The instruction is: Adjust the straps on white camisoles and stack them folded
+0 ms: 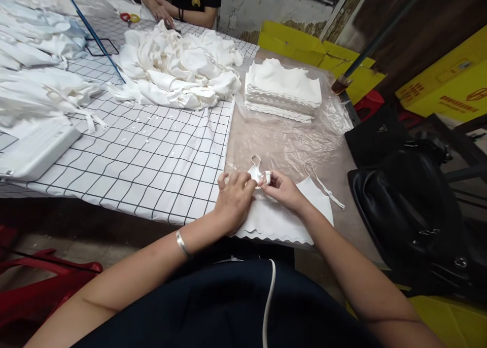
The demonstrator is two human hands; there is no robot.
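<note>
A white camisole [283, 217] with a wavy hem lies flat on the plastic-covered table edge in front of me. My left hand [235, 198] rests over its left side, fingers bent and closed near the top edge. Between the fingertips of my right hand [283, 189] is a white shoulder strap [267, 177], pinched and looped up. My left fingertips meet the same strap area, though what they grip is partly hidden. The other strap [327, 189] lies loose to the right, with a small loop at its top.
Beyond the camisole stands a neat stack of white garments [283, 92]. A loose white heap [182, 66] covers the checked cloth [152, 160]. Black bags [411, 211] sit at the right edge, a white box [41, 145] at left. Across the table are another person's hands [163, 12].
</note>
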